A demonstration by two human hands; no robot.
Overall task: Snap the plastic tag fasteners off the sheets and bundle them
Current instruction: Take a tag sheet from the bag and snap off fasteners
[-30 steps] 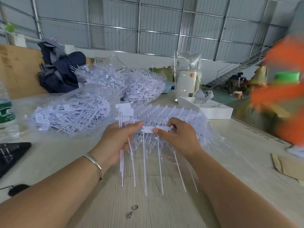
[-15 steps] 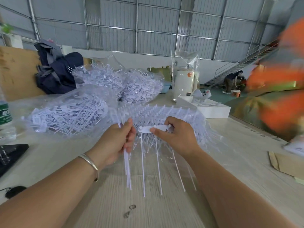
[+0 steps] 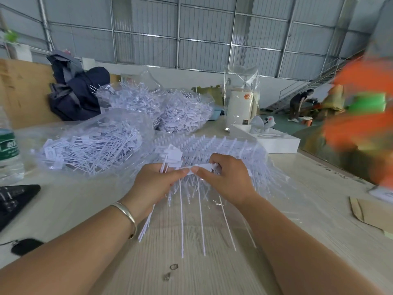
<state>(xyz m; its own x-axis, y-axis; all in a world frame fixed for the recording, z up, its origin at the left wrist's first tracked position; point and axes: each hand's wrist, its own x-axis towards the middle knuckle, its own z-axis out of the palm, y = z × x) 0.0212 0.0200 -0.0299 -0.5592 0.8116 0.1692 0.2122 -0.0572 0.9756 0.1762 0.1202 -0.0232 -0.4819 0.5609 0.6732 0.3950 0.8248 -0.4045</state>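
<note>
Two small bits lie on the pale wooden table, closest of all. Two bare arms reach out over them. The left wrist wears one thin silver bangle.

The left hand is curled round a bundle of snapped-off fasteners. Their flat white heads stick up above the fist and their long thin tails hang down below it. The right hand pinches a white strip between thumb and finger. The left thumb tip meets the same strip at its near end. Three long thin tails hang down from the strip, side by side.

Just behind the hands lies a stack of fastener sheets, with rows of little pegs on top. I cannot count the sheets.

To the left is a clear plastic bag lying flat, full of loose white fasteners, too many to count. At the left edge stand one water bottle with a green label and one flat black thing. A small black thing with a cord lies nearer.

At the right edge lies brown cardboard. An orange and green blur is above it.

Farther back are two more heaps of white fasteners. Next to them stands one tall clear bag with a white roll inside. One white box holds a small grey toy. A dark blue bag leans on a wooden board. Far off, one person bends over by the stairs
</note>
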